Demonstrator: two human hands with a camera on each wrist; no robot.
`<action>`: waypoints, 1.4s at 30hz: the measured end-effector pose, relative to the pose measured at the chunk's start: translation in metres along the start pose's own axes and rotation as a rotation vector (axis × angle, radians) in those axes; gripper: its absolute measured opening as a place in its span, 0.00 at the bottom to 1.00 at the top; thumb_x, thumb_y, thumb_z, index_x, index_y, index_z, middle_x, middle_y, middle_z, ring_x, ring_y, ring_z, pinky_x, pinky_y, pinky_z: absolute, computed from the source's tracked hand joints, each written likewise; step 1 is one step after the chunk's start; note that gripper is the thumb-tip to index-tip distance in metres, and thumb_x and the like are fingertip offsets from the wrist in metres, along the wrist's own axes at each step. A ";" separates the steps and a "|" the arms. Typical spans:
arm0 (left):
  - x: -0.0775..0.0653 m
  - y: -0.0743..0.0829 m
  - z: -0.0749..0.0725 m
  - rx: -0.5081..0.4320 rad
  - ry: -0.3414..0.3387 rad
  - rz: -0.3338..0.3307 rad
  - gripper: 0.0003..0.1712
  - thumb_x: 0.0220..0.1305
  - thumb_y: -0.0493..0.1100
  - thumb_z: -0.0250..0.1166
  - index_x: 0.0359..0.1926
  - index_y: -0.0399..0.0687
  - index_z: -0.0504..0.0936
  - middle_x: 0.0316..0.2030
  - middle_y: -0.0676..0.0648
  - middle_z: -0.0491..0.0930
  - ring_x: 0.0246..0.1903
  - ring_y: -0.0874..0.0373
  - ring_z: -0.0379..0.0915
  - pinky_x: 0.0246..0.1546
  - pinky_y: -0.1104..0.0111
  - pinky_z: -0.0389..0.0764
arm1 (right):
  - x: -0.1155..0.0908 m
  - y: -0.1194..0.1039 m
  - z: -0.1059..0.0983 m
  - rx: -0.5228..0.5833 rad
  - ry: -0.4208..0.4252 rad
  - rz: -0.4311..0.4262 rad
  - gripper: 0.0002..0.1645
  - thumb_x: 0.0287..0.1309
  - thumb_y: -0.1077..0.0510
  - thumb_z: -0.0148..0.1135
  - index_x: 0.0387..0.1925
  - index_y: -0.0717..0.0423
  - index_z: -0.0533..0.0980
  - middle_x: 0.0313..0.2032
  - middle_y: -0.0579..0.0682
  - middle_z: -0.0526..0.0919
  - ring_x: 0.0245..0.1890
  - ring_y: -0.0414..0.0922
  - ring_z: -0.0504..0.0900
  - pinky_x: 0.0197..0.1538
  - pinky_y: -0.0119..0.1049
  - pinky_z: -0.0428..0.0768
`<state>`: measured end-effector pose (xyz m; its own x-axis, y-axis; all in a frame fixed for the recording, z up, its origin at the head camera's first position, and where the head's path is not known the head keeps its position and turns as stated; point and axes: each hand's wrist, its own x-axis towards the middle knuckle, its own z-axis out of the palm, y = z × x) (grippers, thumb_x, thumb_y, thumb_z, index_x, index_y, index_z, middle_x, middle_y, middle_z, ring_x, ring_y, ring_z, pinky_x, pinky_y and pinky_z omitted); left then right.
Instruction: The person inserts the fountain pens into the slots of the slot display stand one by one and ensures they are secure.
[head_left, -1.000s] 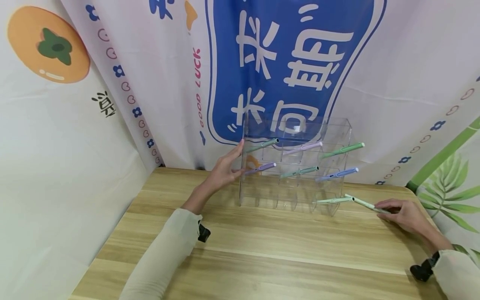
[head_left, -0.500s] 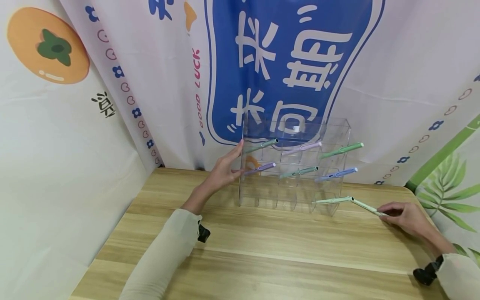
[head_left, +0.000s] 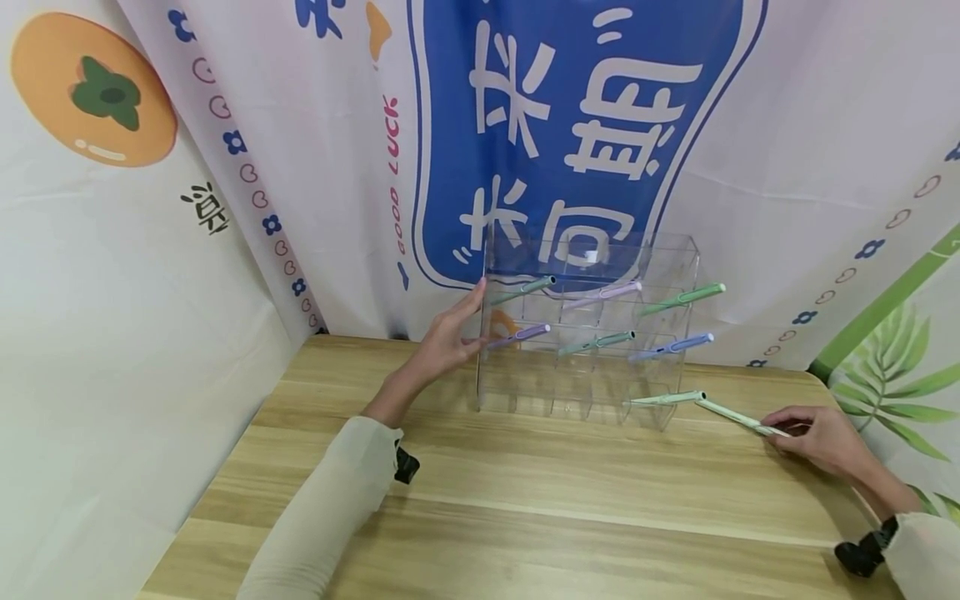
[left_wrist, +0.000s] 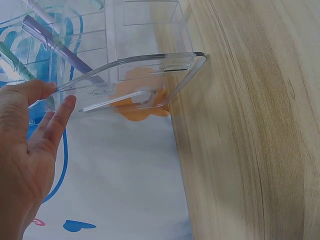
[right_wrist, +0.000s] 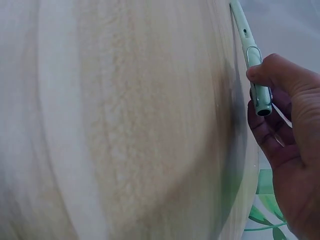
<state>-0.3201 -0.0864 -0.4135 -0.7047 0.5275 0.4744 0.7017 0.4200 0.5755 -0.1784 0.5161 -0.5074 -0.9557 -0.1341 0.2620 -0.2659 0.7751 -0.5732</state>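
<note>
A clear acrylic rack (head_left: 517, 403) with compartments stands at the back of the table, pens jutting from several of them. My left hand (head_left: 447, 340) holds its left side panel. In the left wrist view, thumb and fingers lie on either side of the panel's edge, near a purple pen (left_wrist: 60, 49). Right of the rack, my right hand (head_left: 813, 437) pinches a pale green pen (head_left: 731, 412) near its capped end, between thumb and fingers. This pen slants toward the rack. Its far end comes close to the end of another pale green pen (head_left: 667, 399) in the bottom row; contact cannot be told.
Higher in the rack sit a green pen (head_left: 682, 299), a blue pen (head_left: 671, 347), a lilac pen (head_left: 603, 294) and teal ones. A printed cloth (head_left: 337, 208) hangs right behind it. The wooden table (head_left: 525, 508) extends toward me.
My right hand has shifted slightly right and toward me, drawing the pale green pen with it. The left hand stays on the rack.
</note>
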 end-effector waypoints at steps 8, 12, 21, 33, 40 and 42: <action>0.000 0.000 0.000 0.001 0.000 0.006 0.59 0.61 0.21 0.72 0.84 0.41 0.48 0.83 0.42 0.47 0.77 0.42 0.62 0.68 0.62 0.80 | -0.002 -0.006 -0.006 -0.043 0.021 -0.003 0.09 0.50 0.66 0.80 0.36 0.56 0.90 0.31 0.35 0.89 0.30 0.25 0.80 0.31 0.20 0.78; 0.000 -0.001 0.001 0.008 0.004 0.003 0.58 0.60 0.21 0.72 0.84 0.38 0.49 0.83 0.42 0.47 0.77 0.42 0.61 0.67 0.62 0.80 | -0.004 -0.009 -0.009 -0.052 0.038 -0.003 0.10 0.48 0.66 0.79 0.36 0.54 0.90 0.32 0.30 0.88 0.31 0.25 0.80 0.31 0.20 0.77; -0.001 0.000 0.001 -0.006 0.003 -0.004 0.58 0.59 0.19 0.72 0.83 0.36 0.49 0.84 0.42 0.46 0.75 0.41 0.64 0.60 0.59 0.86 | -0.009 -0.017 -0.019 -0.006 0.080 -0.035 0.12 0.46 0.70 0.78 0.35 0.58 0.90 0.35 0.20 0.84 0.28 0.28 0.78 0.28 0.20 0.76; 0.000 0.003 0.000 -0.009 -0.006 0.005 0.59 0.60 0.20 0.71 0.84 0.40 0.47 0.84 0.41 0.47 0.78 0.42 0.60 0.63 0.61 0.84 | -0.011 -0.028 -0.029 -0.019 0.111 -0.049 0.10 0.49 0.71 0.77 0.36 0.61 0.89 0.33 0.21 0.83 0.22 0.33 0.73 0.22 0.25 0.72; 0.001 0.001 0.000 -0.015 -0.006 -0.009 0.58 0.60 0.20 0.71 0.84 0.39 0.49 0.84 0.42 0.46 0.77 0.42 0.60 0.54 0.62 0.89 | -0.013 -0.033 -0.033 0.021 0.115 -0.043 0.10 0.51 0.74 0.76 0.37 0.65 0.89 0.35 0.20 0.82 0.23 0.33 0.77 0.23 0.23 0.76; 0.001 0.001 0.000 -0.006 -0.002 -0.004 0.58 0.60 0.20 0.72 0.83 0.37 0.49 0.84 0.41 0.47 0.78 0.42 0.58 0.55 0.60 0.89 | -0.013 -0.034 -0.033 0.025 0.125 -0.049 0.11 0.51 0.74 0.76 0.37 0.65 0.89 0.35 0.21 0.83 0.24 0.32 0.77 0.24 0.22 0.76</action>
<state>-0.3206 -0.0855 -0.4125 -0.7071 0.5278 0.4706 0.6985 0.4179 0.5809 -0.1522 0.5116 -0.4656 -0.9186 -0.0919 0.3843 -0.3165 0.7534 -0.5763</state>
